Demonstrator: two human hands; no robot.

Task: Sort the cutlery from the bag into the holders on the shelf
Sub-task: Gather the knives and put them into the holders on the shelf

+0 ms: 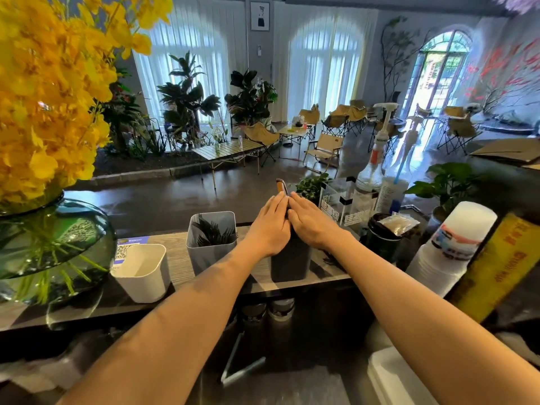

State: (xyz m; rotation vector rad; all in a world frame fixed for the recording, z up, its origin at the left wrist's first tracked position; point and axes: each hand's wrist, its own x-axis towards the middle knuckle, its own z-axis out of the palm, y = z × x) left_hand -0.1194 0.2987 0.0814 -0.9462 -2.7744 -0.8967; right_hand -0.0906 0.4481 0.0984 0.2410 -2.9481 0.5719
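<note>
Centrally, left hand, right hand flat around bundle, black cutlery in grey holder

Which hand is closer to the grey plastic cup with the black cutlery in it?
Left. The left hand is just right of the grey plastic cup, close to its rim. The right hand lies beyond it, farther right, above the black square holder.
</note>
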